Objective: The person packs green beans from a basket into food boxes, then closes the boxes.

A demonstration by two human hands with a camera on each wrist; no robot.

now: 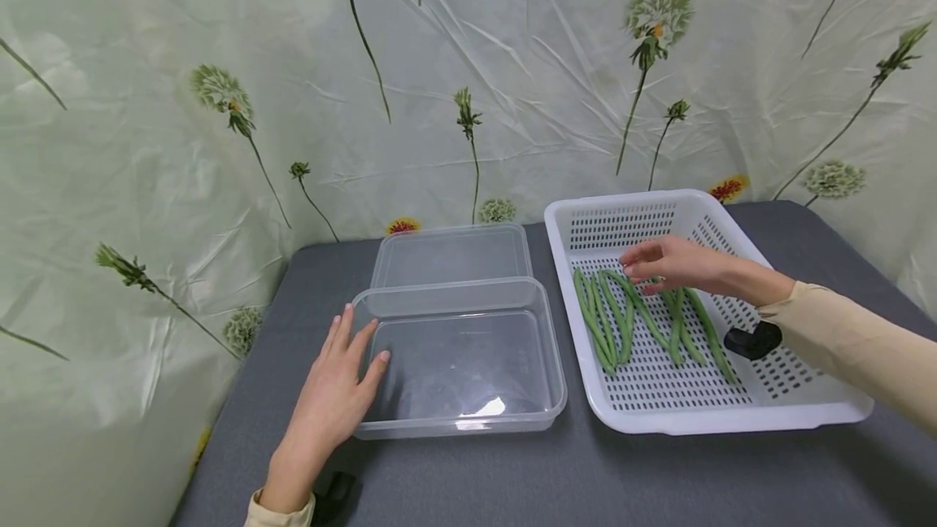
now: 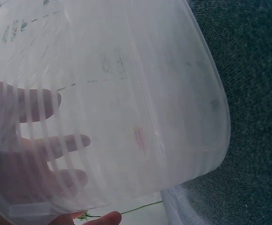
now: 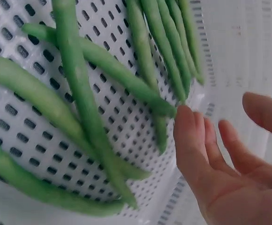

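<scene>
My left hand (image 1: 338,385) rests at the left rim of a clear plastic container (image 1: 457,427), its fingers spread. In the left wrist view those fingers show blurred through the container's wall. Over the white perforated basket (image 1: 622,421), my right hand (image 1: 677,263) hovers with loosely bent fingers and nothing in them. Long green beans (image 1: 603,315) lie on the basket floor below it, some side by side and some crossed. In the right wrist view, the fingertips (image 3: 185,117) are close to the end of one green bean (image 3: 121,75).
A clear flat lid (image 1: 454,254) lies behind the container. Both container and basket stand on a dark grey cloth (image 1: 468,482). Behind the table hangs a pale curtain (image 1: 439,63) with a dandelion print. A black wrist camera (image 1: 754,341) sits under the right forearm.
</scene>
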